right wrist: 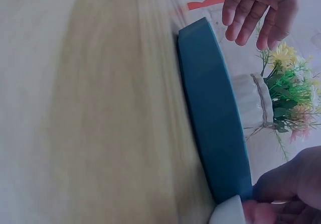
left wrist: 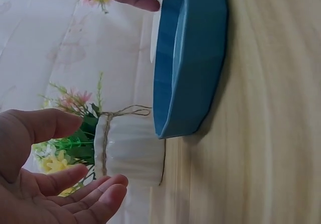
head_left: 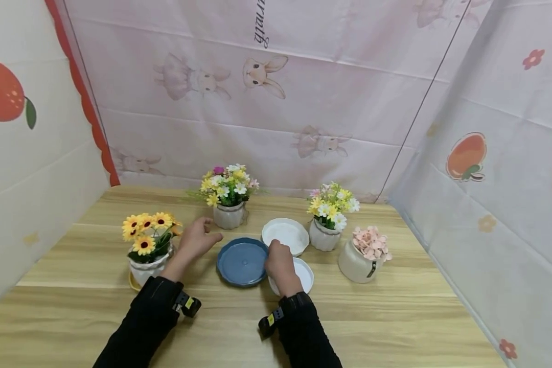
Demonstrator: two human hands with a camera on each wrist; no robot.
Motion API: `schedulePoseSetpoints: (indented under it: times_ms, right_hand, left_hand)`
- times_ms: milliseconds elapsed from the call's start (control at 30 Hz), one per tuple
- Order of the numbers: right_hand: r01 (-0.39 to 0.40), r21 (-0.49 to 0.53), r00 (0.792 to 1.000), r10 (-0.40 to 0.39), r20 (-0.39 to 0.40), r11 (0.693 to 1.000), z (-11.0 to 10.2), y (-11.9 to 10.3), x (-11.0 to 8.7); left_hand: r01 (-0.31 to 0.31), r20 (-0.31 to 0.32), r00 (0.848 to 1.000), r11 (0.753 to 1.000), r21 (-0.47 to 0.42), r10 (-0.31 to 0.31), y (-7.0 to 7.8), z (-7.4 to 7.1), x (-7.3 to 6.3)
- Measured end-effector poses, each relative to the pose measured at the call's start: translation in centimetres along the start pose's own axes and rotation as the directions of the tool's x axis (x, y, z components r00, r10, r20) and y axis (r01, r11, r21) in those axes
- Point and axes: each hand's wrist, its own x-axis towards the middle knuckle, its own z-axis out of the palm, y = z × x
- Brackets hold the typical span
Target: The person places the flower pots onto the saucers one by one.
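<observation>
A blue saucer [head_left: 242, 261] with a raised, faceted rim lies on the table between the hands. My right hand [head_left: 280, 263] pinches its right rim, with the thumb over the inner side in the right wrist view. Left of the saucer, my left hand [head_left: 197, 239] hovers with fingers and thumb spread apart, holding nothing. Nearest to it is a white pot of mixed flowers [head_left: 230, 215], tied with twine in the left wrist view. Two white saucers, a back one [head_left: 286, 232] and a front one [head_left: 305, 276], stand beside the blue one; my right hand partly covers the front one.
At the left, a pot of yellow sunflowers [head_left: 148, 266] stands on a yellow saucer [head_left: 132, 282], partly behind my left forearm. On the right are a second mixed-flower pot [head_left: 324, 236] and a cream pot with pink flowers [head_left: 359, 263]. Fabric-covered walls bound the wooden table [head_left: 395, 327].
</observation>
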Motion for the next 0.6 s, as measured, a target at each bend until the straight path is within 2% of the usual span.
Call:
schedulePoseSetpoints:
  times_ms: [133, 333, 600]
  right_hand:
    - [-0.041, 0.013, 0.998, 0.041, 0.043, 0.999, -0.3, 0.2, 0.0]
    - [-0.042, 0.015, 0.998, 0.041, 0.057, 0.999, -0.3, 0.2, 0.3]
    - [-0.047, 0.026, 0.997, 0.045, 0.063, 0.999, -0.3, 0.3, 0.6]
  left_hand:
    - [0.025, -0.006, 1.0, 0.999, -0.031, -0.026, 0.1, 0.3, 0.7]
    - [0.07, -0.021, 0.997, 0.997, -0.029, -0.071, -0.3, 0.6, 2.4]
    - [0.071, 0.004, 0.997, 0.995, -0.07, -0.071, -0.3, 0.7, 3.2]
